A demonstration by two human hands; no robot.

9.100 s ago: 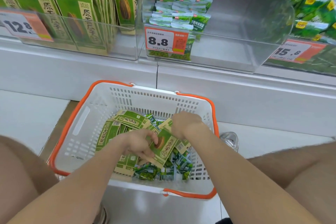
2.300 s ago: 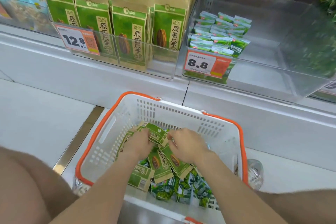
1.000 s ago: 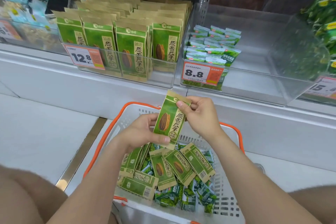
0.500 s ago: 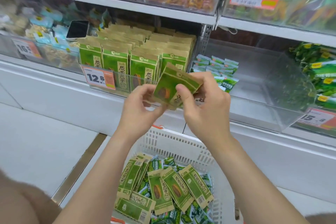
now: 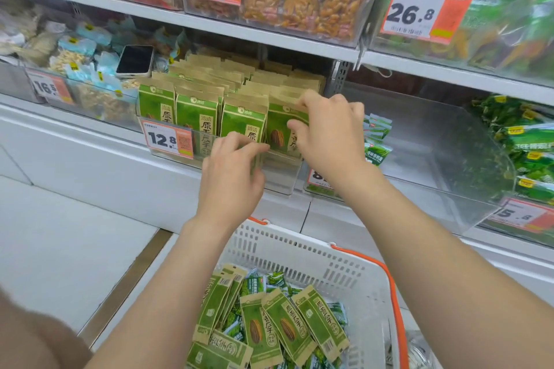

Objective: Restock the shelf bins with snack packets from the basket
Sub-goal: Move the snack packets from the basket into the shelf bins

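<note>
Head view: flat green-kraft packet (image 5: 280,136) in right hand (image 5: 329,135), clear bin (image 5: 280,181)

A clear bin (image 5: 281,180) on the lower shelf holds rows of upright green-and-tan packets (image 5: 198,117). At its front right stands one packet (image 5: 280,132), pinched by the right hand (image 5: 329,132). The left hand (image 5: 230,174) seems to touch its lower edge. Below, a white, orange-rimmed basket (image 5: 299,252) holds more such packets lying flat over small green sachets (image 5: 254,283).
</note>
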